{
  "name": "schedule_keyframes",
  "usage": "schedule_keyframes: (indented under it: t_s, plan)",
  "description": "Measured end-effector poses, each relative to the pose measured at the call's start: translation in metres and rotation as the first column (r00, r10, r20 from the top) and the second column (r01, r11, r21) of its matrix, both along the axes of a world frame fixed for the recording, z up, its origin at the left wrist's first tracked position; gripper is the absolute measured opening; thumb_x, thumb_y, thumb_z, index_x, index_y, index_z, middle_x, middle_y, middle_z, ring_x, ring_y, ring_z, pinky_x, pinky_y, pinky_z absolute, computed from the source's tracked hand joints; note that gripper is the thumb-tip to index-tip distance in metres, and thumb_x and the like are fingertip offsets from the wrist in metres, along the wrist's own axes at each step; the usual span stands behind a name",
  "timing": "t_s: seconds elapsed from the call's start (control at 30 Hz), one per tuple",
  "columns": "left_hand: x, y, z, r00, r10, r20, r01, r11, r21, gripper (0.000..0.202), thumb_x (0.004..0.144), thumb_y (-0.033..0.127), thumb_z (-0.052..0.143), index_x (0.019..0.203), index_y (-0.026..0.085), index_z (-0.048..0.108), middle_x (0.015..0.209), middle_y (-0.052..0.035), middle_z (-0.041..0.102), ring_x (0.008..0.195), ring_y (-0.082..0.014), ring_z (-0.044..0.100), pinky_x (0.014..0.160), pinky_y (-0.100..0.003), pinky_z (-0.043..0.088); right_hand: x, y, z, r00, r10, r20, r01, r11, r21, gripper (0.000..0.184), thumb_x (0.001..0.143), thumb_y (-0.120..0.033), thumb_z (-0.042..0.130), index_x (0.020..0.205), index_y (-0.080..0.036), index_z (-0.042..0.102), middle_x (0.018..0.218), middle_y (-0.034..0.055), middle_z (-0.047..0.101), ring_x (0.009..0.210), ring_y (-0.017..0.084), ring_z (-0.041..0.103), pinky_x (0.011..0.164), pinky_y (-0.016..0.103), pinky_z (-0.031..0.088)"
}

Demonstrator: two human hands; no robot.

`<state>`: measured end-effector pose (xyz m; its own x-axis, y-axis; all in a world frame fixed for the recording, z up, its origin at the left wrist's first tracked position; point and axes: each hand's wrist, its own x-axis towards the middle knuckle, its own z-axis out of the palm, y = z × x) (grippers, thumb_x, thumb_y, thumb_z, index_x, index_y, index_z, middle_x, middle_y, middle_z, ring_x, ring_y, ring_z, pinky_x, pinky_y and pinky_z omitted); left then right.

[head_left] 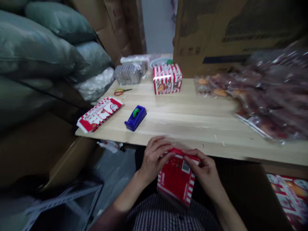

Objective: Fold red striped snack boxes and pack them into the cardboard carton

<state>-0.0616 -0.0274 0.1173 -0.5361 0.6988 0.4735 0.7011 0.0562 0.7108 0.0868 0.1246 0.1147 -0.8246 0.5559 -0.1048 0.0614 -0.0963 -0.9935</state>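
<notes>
Just off the table's front edge, a red box (pixel 176 176) with striped white borders and a barcode label is tilted up in front of my body. My left hand (pixel 155 157) pinches its top edge on the left, thumb in front and fingers behind. On the right side of that same edge, my right hand (pixel 201 166) grips with thumb and fingers closed. The box's far side is hidden from me. Nearest on the tabletop is a blue tape dispenser (pixel 137 120) with a green roll in it.
The wooden table (pixel 173 122) bears a flat printed carton (pixel 99 114), yellow-handled scissors (pixel 121 91), a striped box (pixel 167 79) and clear plastic packs (pixel 128 74). Plastic-wrapped items (pixel 269 96) heap at the right. Stuffed sacks (pixel 36 45) stand left; a large cardboard box (pixel 216 38) rises behind.
</notes>
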Motion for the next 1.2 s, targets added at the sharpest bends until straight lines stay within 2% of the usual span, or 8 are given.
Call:
schedule_keyframes:
  t_s: [0.2, 0.43, 0.5, 0.6, 0.67, 0.73, 0.9, 1.2]
  plan:
    - [-0.006, 0.001, -0.016, 0.825, -0.042, 0.563, 0.152, 0.977, -0.15, 0.049, 0.091, 0.038, 0.064, 0.139, 0.029, 0.054, 0.117, -0.0082, 0.072, 0.101, -0.0246, 0.069, 0.09, -0.038, 0.055, -0.005, 0.006, -0.017, 0.966, -0.249, -0.076, 0.203, 0.904, -0.376, 0.03, 0.083, -0.045, 0.076, 0.101, -0.023, 0.068, 0.103, 0.0066, 0.077, 0.084, 0.026, 0.076, 0.074, 0.038, 0.062]
    - [-0.098, 0.052, -0.006, 0.873, -0.11, 0.475, 0.224, 0.956, -0.189, 0.047, 0.088, 0.048, 0.06, 0.125, 0.022, 0.068, 0.115, -0.0071, 0.075, 0.104, -0.0281, 0.069, 0.086, -0.035, 0.054, 0.009, 0.076, -0.007, 0.877, -0.457, -0.146, 0.435, 0.886, -0.159, 0.059, 0.078, -0.048, 0.078, 0.13, -0.029, 0.057, 0.135, 0.0096, 0.064, 0.125, 0.025, 0.061, 0.102, 0.044, 0.052]
    - [-0.128, 0.073, -0.012, 0.912, -0.154, 0.379, 0.267, 0.926, -0.268, 0.047, 0.087, 0.051, 0.057, 0.122, 0.022, 0.071, 0.114, -0.0081, 0.076, 0.102, -0.029, 0.07, 0.087, -0.036, 0.054, 0.028, 0.121, 0.004, 0.731, -0.654, -0.194, 0.669, 0.744, 0.012, 0.06, 0.076, -0.053, 0.076, 0.126, -0.026, 0.057, 0.12, 0.0112, 0.068, 0.111, 0.027, 0.068, 0.091, 0.047, 0.056]
    - [-0.158, 0.095, -0.035, 0.979, -0.154, 0.136, 0.196, 0.897, -0.397, 0.045, 0.087, 0.052, 0.052, 0.112, 0.023, 0.075, 0.113, -0.0106, 0.076, 0.104, -0.0312, 0.069, 0.094, -0.042, 0.052, 0.061, 0.193, 0.028, 0.444, -0.82, -0.361, 0.895, 0.382, 0.232, 0.066, 0.077, -0.052, 0.07, 0.134, -0.025, 0.048, 0.129, 0.0125, 0.059, 0.12, 0.028, 0.059, 0.097, 0.049, 0.05]
    - [-0.167, 0.102, -0.053, 0.992, -0.124, -0.017, 0.105, 0.901, -0.42, 0.045, 0.086, 0.05, 0.051, 0.109, 0.021, 0.075, 0.118, -0.0131, 0.073, 0.111, -0.0321, 0.066, 0.101, -0.046, 0.048, 0.075, 0.234, 0.042, 0.354, -0.821, -0.447, 0.859, 0.098, 0.502, 0.06, 0.08, -0.042, 0.066, 0.134, -0.021, 0.051, 0.139, 0.0161, 0.05, 0.13, 0.029, 0.048, 0.108, 0.05, 0.039]
    - [-0.165, 0.103, -0.066, 0.992, -0.076, -0.102, 0.03, 0.92, -0.391, 0.049, 0.085, 0.05, 0.051, 0.115, 0.017, 0.073, 0.126, -0.0156, 0.069, 0.119, -0.0323, 0.062, 0.107, -0.049, 0.045, 0.076, 0.267, 0.049, 0.399, -0.839, -0.37, 0.604, -0.063, 0.794, 0.054, 0.078, -0.031, 0.063, 0.129, -0.017, 0.057, 0.141, 0.0189, 0.049, 0.133, 0.033, 0.043, 0.111, 0.053, 0.031]
    - [-0.136, 0.088, -0.06, 0.997, -0.019, -0.073, -0.003, 0.958, -0.286, 0.057, 0.09, 0.054, 0.05, 0.13, 0.017, 0.062, 0.138, -0.0161, 0.061, 0.13, -0.0309, 0.055, 0.112, -0.051, 0.04, 0.045, 0.316, 0.045, 0.5, -0.866, 0.028, 0.105, 0.093, 0.99, 0.044, 0.083, -0.015, 0.052, 0.125, -0.02, 0.064, 0.147, 0.0146, 0.051, 0.142, 0.037, 0.03, 0.112, 0.06, 0.019]
    - [-0.109, 0.05, -0.041, 0.998, 0.011, 0.057, 0.002, 0.975, -0.224, 0.047, 0.09, 0.053, 0.054, 0.124, 0.023, 0.067, 0.134, -0.0104, 0.065, 0.125, -0.0299, 0.06, 0.111, -0.05, 0.044, 0.047, 0.358, 0.086, 0.491, -0.866, 0.095, 0.099, 0.164, 0.981, 0.037, 0.098, -0.031, 0.047, 0.118, -0.008, 0.067, 0.114, 0.0255, 0.069, 0.108, 0.036, 0.06, 0.097, 0.049, 0.038]
